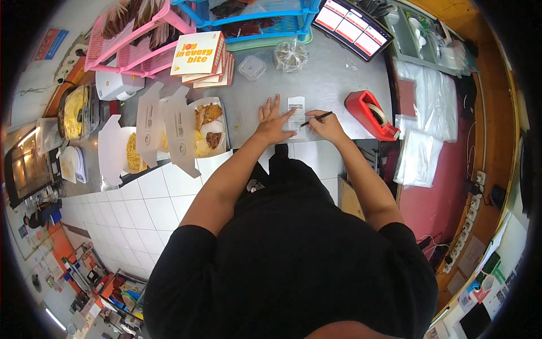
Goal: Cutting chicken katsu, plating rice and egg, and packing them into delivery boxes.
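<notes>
A narrow printed paper slip (296, 104) lies on the steel counter (254, 110) in front of me. My left hand (273, 123) lies flat with fingers spread, its index fingertip resting on the slip's left side. In my right hand (327, 125) is a black pen (320, 117), its tip at the slip's lower right part. Left of my left hand stand several open white food boxes. The nearest box (222, 133) holds browned pieces of food (212, 113), and the leftmost box (113, 148) holds yellow noodles (133, 151).
A red tape dispenser (367, 107) stands right of my right hand. Behind are a small clear lid or tub (252, 67), a clear bag (291, 55), stacked printed boxes (197, 56), pink (127, 53) and blue racks (265, 28), and a tablet (353, 27). Plastic bags (420, 152) lie at right.
</notes>
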### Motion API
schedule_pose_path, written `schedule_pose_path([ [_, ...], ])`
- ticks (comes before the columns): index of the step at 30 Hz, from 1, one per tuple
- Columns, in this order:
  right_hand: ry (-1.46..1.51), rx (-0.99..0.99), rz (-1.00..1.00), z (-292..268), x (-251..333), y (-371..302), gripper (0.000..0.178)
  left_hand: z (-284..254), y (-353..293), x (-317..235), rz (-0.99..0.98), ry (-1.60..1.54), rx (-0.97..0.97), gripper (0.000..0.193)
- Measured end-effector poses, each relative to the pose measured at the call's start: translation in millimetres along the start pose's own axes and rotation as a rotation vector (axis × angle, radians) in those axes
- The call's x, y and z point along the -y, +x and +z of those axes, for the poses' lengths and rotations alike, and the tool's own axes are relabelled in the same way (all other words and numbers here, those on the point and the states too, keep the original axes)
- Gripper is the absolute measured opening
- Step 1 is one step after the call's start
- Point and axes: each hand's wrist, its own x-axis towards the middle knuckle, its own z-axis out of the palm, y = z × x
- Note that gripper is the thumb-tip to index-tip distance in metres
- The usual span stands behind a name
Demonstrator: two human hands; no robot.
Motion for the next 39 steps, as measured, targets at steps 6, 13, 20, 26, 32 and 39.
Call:
schedule_pose_path([
  [6,-0.375,-0.021,-0.579,7.2,7.3,-5.1,0.020,-2.0,-2.5,-0.9,-0.051,-0.011,0.053,0.084],
  [13,-0.899,0.167,-0.442,-3.3,49.3,-53.4,0.013,-4.8,-6.1,2.0,-0.086,-0.007,0.098,0.085],
  [20,-0.645,0.094,-0.502,5.3,17.0,-34.6,0.017,-3.9,-2.2,-3.0,-0.059,0.010,0.080,0.086],
  [26,-0.880,0.269,-0.342,17.8,11.9,-36.0,0.017,-4.4,-4.2,-2.3,-0.077,0.002,0.089,0.087],
  [32,-0.685,0.099,-0.434,-0.6,2.8,-41.0,0.015,-3.0,-5.1,0.1,-0.062,0.001,0.060,0.087],
  [39,-0.670,-0.004,-0.536,9.3,-9.1,-7.8,0.020,-4.8,-3.0,-3.7,-0.088,-0.005,0.102,0.088],
])
